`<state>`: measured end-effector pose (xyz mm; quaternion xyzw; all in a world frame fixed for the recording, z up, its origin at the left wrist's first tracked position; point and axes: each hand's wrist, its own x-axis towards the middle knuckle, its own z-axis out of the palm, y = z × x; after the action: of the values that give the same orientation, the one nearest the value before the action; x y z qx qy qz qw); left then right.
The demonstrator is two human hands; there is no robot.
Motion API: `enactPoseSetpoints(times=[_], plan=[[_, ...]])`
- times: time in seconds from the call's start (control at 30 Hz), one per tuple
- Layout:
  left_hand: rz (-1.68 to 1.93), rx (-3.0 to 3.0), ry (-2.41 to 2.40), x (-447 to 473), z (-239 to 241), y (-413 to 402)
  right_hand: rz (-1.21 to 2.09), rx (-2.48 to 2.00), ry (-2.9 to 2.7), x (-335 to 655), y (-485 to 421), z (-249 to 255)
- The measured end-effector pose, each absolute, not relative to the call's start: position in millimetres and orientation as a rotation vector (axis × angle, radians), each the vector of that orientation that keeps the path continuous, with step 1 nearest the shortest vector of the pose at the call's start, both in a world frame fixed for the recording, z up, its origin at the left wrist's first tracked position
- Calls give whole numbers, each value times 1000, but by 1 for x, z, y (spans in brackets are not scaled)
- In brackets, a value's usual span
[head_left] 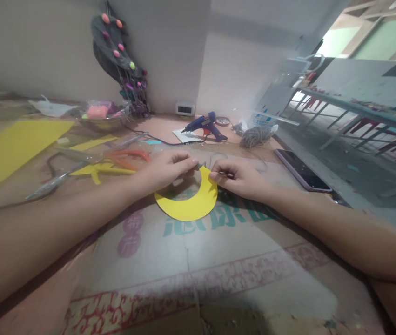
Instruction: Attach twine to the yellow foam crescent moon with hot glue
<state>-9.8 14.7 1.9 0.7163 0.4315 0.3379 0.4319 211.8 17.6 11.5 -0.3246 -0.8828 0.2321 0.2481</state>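
Note:
A yellow crescent moon cutout is in front of me, just above the printed sheet. My right hand pinches its upper right edge between thumb and fingers. Close to the crescent's upper tip, my left hand is closed in a pinch on grey yarn. A thin loop of the same yarn shows behind the fingertips. The fingers partly cover where yarn and tip meet, so I cannot tell whether they are attached.
Behind the hands are a blue glue gun, a grey yarn ball and a small digital clock. A phone lies right. Leftward are orange-handled scissors, yellow sheet and scraps. A pompom-decorated dark crescent leans against the wall.

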Motion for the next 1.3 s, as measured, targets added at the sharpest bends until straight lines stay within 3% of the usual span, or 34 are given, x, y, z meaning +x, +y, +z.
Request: enactPoseSetpoints(times=[0.33,0.73,1.3], plan=[[776,1836,1059,-10,1,16,576,-796,-2436,216,17,11],[586,1935,1035,-11,4,17,-240,-584,-2626,225,28,12],[577,1952,1046,-11,6,15,-296,-553,-2665,226,29,11]])
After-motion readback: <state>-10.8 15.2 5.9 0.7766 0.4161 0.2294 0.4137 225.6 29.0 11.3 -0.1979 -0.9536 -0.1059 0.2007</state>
